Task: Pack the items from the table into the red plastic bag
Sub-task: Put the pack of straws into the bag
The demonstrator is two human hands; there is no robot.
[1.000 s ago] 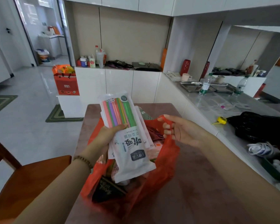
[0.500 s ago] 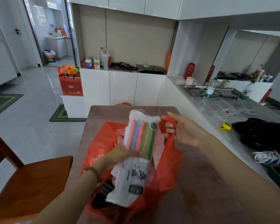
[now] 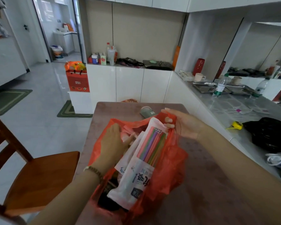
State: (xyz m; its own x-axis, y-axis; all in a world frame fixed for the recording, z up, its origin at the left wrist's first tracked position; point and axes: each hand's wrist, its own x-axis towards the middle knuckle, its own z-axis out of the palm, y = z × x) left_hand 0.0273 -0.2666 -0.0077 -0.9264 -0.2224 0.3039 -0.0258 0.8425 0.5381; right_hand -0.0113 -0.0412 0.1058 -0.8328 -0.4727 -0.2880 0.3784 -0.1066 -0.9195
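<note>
Head view: the red plastic bag lies open on the brown worktop, with a pack of coloured straws inside it on top of other packets. The right hand pinches the bag's far handle. The left hand reaches in with straight fingers and touches a white packet — gripping nothing. A small grey item lies beyond the bag. A wooden chair stands left on pale floor tiles — a second grey worktop runs along the right.

Soft daylight from the left doorway, glossy floor glare, wide-angle edge bending, slight blur
</note>
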